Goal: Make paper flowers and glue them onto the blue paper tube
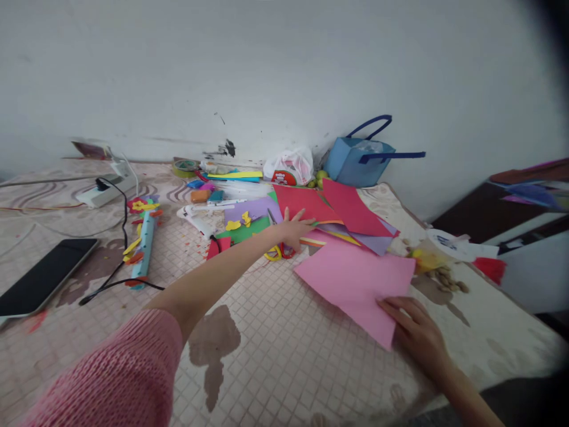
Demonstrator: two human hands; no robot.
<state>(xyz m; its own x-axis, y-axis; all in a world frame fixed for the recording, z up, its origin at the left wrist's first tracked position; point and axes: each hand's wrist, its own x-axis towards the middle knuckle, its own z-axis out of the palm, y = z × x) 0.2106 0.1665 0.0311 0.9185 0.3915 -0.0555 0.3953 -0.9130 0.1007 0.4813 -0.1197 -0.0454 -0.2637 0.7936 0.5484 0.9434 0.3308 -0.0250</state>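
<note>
My right hand point(420, 335) pinches the near right corner of a pink paper sheet point(355, 276), which lies slanted over the table's right half. Reaching across to the stack, my left hand point(294, 230) has its fingers spread on red paper point(304, 204). Another red sheet point(355, 207) lies at an angle to the right, above a lilac sheet point(377, 243) and other coloured edges. Close below my left hand are scissors with yellow handles point(274, 254) and red-handled scissors point(288, 251), partly hidden. A green sheet point(251, 230) and a purple sheet point(255, 209) with yellow cut-outs point(246, 219) lie left of it.
A glue gun point(195, 222) lies left of centre, its black cord trailing. Further left are a decorated light-blue strip point(146, 246), a tablet point(44, 276) and a power strip point(104, 188). A blue bag point(355, 160) and white plastic bag point(291, 165) stand by the wall.
</note>
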